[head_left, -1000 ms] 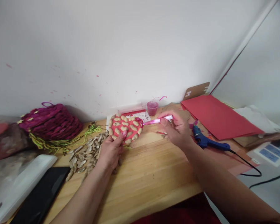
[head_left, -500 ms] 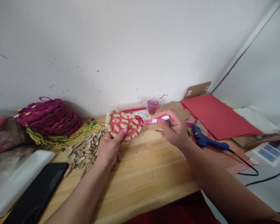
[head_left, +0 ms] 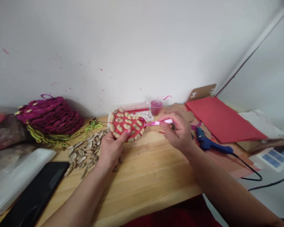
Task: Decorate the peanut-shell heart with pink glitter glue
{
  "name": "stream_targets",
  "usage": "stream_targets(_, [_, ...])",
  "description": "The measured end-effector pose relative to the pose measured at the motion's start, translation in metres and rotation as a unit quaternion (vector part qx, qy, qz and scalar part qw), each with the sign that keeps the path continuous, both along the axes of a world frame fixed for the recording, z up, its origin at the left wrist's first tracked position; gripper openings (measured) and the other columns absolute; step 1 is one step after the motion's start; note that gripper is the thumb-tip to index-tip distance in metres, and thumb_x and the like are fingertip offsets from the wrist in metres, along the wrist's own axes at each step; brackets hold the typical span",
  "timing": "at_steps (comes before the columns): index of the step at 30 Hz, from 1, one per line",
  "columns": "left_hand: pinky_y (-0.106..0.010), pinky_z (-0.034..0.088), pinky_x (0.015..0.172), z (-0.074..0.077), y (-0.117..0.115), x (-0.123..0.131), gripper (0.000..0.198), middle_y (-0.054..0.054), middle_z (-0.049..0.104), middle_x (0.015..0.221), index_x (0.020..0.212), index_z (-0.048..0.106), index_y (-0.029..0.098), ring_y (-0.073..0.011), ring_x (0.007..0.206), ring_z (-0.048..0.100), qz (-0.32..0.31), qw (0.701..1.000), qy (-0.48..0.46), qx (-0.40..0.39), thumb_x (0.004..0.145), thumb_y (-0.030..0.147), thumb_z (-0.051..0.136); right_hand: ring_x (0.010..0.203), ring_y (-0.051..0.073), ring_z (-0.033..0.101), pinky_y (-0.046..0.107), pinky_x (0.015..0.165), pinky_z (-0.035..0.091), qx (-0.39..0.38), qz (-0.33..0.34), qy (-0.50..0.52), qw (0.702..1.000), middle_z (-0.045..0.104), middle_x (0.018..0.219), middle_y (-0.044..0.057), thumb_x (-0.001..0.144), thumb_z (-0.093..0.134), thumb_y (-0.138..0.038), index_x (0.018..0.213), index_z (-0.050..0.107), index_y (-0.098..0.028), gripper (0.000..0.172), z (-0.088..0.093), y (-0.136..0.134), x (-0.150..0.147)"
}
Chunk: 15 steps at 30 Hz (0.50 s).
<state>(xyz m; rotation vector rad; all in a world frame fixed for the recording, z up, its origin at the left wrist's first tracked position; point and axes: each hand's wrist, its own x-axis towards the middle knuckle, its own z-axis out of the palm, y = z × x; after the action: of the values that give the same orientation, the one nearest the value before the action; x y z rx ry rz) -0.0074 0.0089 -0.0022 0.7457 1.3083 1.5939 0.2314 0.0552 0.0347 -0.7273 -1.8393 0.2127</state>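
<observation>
My left hand (head_left: pixel 111 149) grips a red heart-shaped piece (head_left: pixel 127 128) studded with peanut shells, held tilted above the wooden table (head_left: pixel 151 170). My right hand (head_left: pixel 178 132) pinches a pink paintbrush (head_left: pixel 159 122), whose tip touches the heart's right edge. A small cup of pink paint (head_left: pixel 156 107) stands by the wall just behind the brush.
Loose peanut shells (head_left: pixel 85 154) lie left of my left hand. A stack of purple-painted pieces (head_left: pixel 49 115) with yellow-green string sits at the far left. A blue glue gun (head_left: pixel 209 143) and red paper sheets (head_left: pixel 221 121) lie to the right. A black tablet (head_left: pixel 35 197) rests at the lower left.
The heart and brush stay together; the brush tip has shifted slightly along the heart's right edge. The view moved a little.
</observation>
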Motion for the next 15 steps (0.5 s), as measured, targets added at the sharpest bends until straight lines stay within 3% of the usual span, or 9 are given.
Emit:
stream_targets(4, [-0.026, 0.053, 0.055, 0.002, 0.0, 0.001, 0.041, -0.005, 0.079, 0.074, 0.084, 0.078, 0.02, -0.024, 0.074, 0.074, 0.002, 1.0, 0.02, 0.018, 0.054, 0.03, 0.104, 0.091, 0.023, 0.067, 0.042, 0.086, 0.053, -0.019, 0.002, -0.003, 1.0, 0.074, 0.091, 0.004, 0.101, 0.063, -0.028, 0.098, 0.071, -0.026, 0.009, -0.001, 0.003, 0.001])
stream_targets(11, [-0.025, 0.051, 0.051, 0.013, -0.001, 0.007, 0.042, -0.002, 0.073, 0.064, 0.075, 0.075, 0.021, -0.0241, 0.073, 0.073, -0.022, 1.0, -0.009, 0.02, 0.051, 0.037, 0.105, 0.094, 0.022, 0.068, 0.04, 0.088, 0.051, -0.079, 0.024, 0.077, 0.994, 0.074, 0.097, 0.004, 0.102, 0.063, -0.034, 0.1, 0.07, -0.024, 0.012, -0.008, 0.011, 0.004])
stream_targets(15, [-0.025, 0.053, 0.053, 0.012, -0.001, 0.006, 0.039, -0.003, 0.073, 0.064, 0.074, 0.075, 0.021, -0.0241, 0.075, 0.073, -0.01, 1.0, -0.01, 0.01, 0.053, 0.034, 0.105, 0.093, 0.022, 0.067, 0.04, 0.087, 0.05, -0.068, 0.006, 0.071, 0.995, 0.074, 0.096, 0.004, 0.102, 0.063, -0.033, 0.1, 0.071, -0.024, 0.011, -0.009, 0.012, 0.004])
